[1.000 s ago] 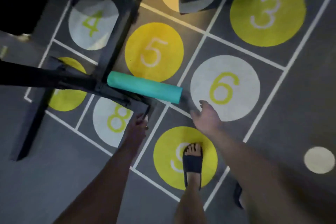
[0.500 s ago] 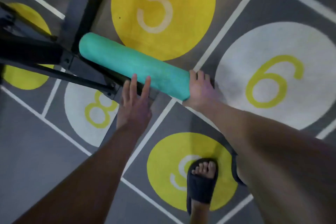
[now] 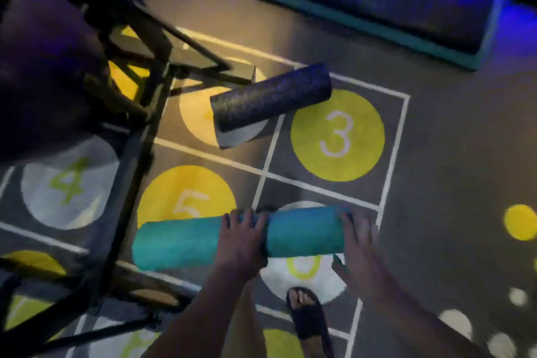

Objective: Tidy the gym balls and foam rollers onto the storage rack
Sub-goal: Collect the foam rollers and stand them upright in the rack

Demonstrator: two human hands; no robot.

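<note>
A teal foam roller (image 3: 186, 244) is held level above the floor, roughly across the middle of the view. My left hand (image 3: 241, 244) wraps over its middle. My right hand (image 3: 359, 244) presses against its right end with fingers spread. A black foam roller (image 3: 270, 97) lies farther off, one end by the black metal storage rack (image 3: 136, 171), which fills the left side. A large dark ball (image 3: 43, 67) sits on the rack at the upper left.
The floor carries a numbered grid with yellow and white circles, such as the 3 (image 3: 337, 135) and the 5 (image 3: 186, 200). A teal-edged step platform (image 3: 386, 9) lies at the upper right. My sandalled foot (image 3: 308, 314) stands below the roller.
Both hands reached the teal roller on the floor by the rack's foot, took hold and lifted it. The view has swung up, showing the black roller and platform.
</note>
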